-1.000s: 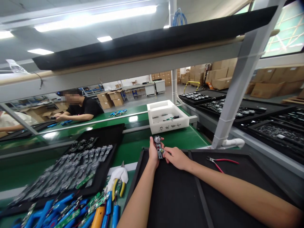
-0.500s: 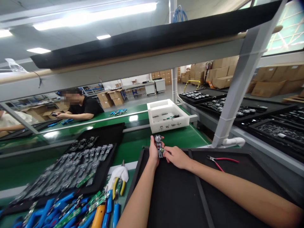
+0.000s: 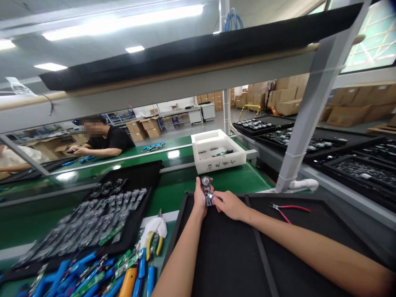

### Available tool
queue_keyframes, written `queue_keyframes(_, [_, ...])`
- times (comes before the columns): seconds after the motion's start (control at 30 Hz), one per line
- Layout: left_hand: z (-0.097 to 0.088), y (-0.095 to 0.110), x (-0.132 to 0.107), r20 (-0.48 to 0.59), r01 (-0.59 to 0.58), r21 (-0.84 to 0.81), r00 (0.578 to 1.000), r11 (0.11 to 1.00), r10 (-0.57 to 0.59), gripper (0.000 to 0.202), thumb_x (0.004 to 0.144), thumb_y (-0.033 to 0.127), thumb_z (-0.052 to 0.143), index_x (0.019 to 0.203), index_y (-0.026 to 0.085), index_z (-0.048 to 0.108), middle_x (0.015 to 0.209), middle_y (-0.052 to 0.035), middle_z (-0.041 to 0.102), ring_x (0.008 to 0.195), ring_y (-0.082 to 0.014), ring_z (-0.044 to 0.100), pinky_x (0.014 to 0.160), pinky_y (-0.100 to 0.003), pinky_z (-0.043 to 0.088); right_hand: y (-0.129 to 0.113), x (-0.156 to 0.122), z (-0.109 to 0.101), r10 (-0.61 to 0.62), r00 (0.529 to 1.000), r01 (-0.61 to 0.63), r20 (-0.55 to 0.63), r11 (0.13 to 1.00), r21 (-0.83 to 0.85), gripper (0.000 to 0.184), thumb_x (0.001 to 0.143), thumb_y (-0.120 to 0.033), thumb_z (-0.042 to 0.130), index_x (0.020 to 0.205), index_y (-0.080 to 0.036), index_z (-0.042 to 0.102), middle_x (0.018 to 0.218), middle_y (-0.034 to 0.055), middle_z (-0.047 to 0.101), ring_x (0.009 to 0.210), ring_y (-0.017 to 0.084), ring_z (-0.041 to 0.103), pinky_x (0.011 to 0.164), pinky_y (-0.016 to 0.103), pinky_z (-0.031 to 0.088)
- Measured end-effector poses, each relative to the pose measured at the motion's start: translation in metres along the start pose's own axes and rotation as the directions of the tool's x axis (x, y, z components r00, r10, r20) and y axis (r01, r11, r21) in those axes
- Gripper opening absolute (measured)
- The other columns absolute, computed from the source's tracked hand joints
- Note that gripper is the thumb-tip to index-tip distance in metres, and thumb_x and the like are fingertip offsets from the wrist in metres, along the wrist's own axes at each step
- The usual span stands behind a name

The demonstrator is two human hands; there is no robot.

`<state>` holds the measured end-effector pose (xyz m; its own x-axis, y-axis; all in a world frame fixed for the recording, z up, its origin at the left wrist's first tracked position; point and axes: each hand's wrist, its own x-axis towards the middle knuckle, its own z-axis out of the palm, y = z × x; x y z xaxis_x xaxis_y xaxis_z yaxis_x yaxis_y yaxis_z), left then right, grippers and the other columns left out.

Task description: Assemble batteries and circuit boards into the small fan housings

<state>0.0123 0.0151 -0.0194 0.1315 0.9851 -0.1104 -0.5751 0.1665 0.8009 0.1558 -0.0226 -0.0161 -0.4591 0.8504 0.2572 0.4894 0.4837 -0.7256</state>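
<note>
Grey metal module (image 3: pixel 206 190) stands upright in the left hand (image 3: pixel 199 199), above the near edge of the black tray (image 3: pixel 216 264), with a round head on top and a small circuit board at its lower end. The left fingers curl closed around its body. The right hand (image 3: pixel 230 205) comes in from the side, and its fingertips (image 3: pixel 219 201) meet the module's lower end; whether they grip it or only touch it is too small to tell. Both forearms rest low over the tray, a steady way to hold so small a part, and the board's edges look best held lightly.

Red-handled pliers (image 3: pixel 289 209) lie on the tray, right of the hands. Beyond the tray, a white bin (image 3: pixel 216 164) sits on the green table (image 3: pixel 216 179), its front wall marked with handwritten characters too blurred to read. Left of the tray are yellow-handled cutters (image 3: pixel 151 244), a white cloth (image 3: pixel 156 227), blue-handled parts (image 3: pixel 62 274) and a second black tray (image 3: pixel 133 171) packed with grey modules. No brand shows.
</note>
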Motion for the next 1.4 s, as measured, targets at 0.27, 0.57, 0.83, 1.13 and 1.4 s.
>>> queue_keyframes(0.27, [-0.0017,-0.0021,0.0018,0.037,-0.07,0.024,0.997,0.997,0.069,0.061,0.091,0.069,0.049,0.1,0.012,0.067,0.053,0.0008,0.053,0.041,-0.0105,0.045,0.043,-0.021,0.034,-0.0004,0.0002,-0.0007,-0.003,1.0,0.003,0.002,1.0,-0.018,0.029,0.099,-0.022,0.045,0.073,-0.02,0.057,0.066,-0.0037,0.067,0.061,0.013,0.06,0.064,0.025,0.035])
queue_keyframes(0.57, [0.0003,-0.0017,0.0012,0.016,-0.076,0.031,0.997,0.997,0.075,0.063,0.088,0.072,0.052,0.103,0.013,0.066,0.052,0.0013,0.055,0.039,-0.0107,0.045,0.042,-0.021,0.032,0.0002,0.0008,0.0003,0.005,1.0,-0.004,0.018,0.999,-0.037,0.029,0.099,-0.021,0.045,0.073,-0.02,0.058,0.067,-0.0034,0.068,0.063,0.014,0.06,0.065,0.024,0.035])
queue_keyframes(0.83, [0.0014,-0.0011,0.0005,0.008,-0.084,0.032,0.996,0.996,0.084,0.062,0.089,0.072,0.052,0.1,0.012,0.066,0.052,0.0011,0.055,0.04,-0.0106,0.045,0.042,-0.022,0.032,-0.0016,0.0005,-0.0008,0.019,0.999,-0.018,0.026,0.999,-0.044,0.028,0.099,-0.021,0.046,0.074,-0.02,0.059,0.067,-0.0024,0.068,0.062,0.014,0.06,0.066,0.025,0.037])
queue_keyframes(1.13, [0.0005,-0.0012,0.0008,0.015,-0.075,0.027,0.997,0.997,0.074,0.062,0.088,0.072,0.052,0.099,0.012,0.066,0.052,0.0016,0.054,0.039,-0.0099,0.043,0.041,-0.021,0.03,-0.0012,0.0006,0.0,0.017,0.999,-0.015,0.028,0.999,-0.051,0.03,0.1,-0.023,0.045,0.074,-0.02,0.059,0.067,-0.0028,0.069,0.062,0.014,0.061,0.066,0.025,0.037])
queue_keyframes(1.4, [-0.0006,-0.0006,0.0018,0.014,-0.082,0.001,0.997,0.997,0.082,0.058,0.092,0.068,0.05,0.104,0.013,0.064,0.052,0.0017,0.054,0.04,-0.0099,0.043,0.042,-0.02,0.031,-0.0017,0.0002,0.0001,0.02,0.999,-0.018,0.036,0.998,-0.066,0.029,0.101,-0.025,0.045,0.077,-0.02,0.059,0.068,-0.0027,0.069,0.063,0.015,0.062,0.066,0.025,0.036])
